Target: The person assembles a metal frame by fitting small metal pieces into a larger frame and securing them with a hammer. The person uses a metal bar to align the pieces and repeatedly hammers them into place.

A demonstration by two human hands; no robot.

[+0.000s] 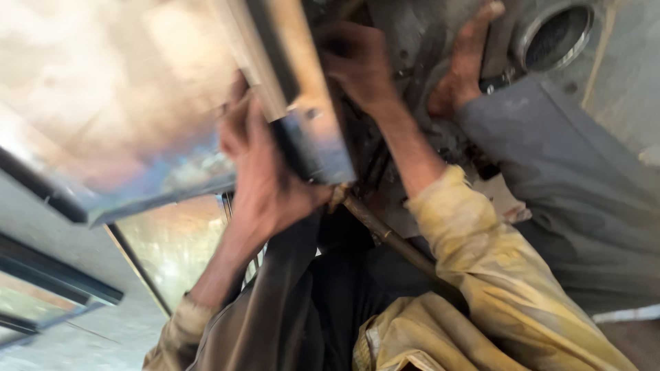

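Note:
The view is blurred by motion. My left hand (pixel 265 175) grips the lower edge of a shiny metal panel (pixel 137 103), where a metal channel (pixel 292 75) runs across it. My right hand (pixel 357 62), at the end of a dirty yellow sleeve, reaches up into a dark greasy machine body (pixel 412 41). Its fingers are curled against the metal, and what they hold is hidden. Another person's hand (pixel 464 65), in a grey sleeve, presses on the same machine body just to the right of mine.
A rusty rod (pixel 385 233) slants down from below the panel toward my right arm. A round metal opening (pixel 557 34) sits at the top right. Dark frame bars (pixel 55 275) and a glass pane (pixel 179 247) are at the lower left.

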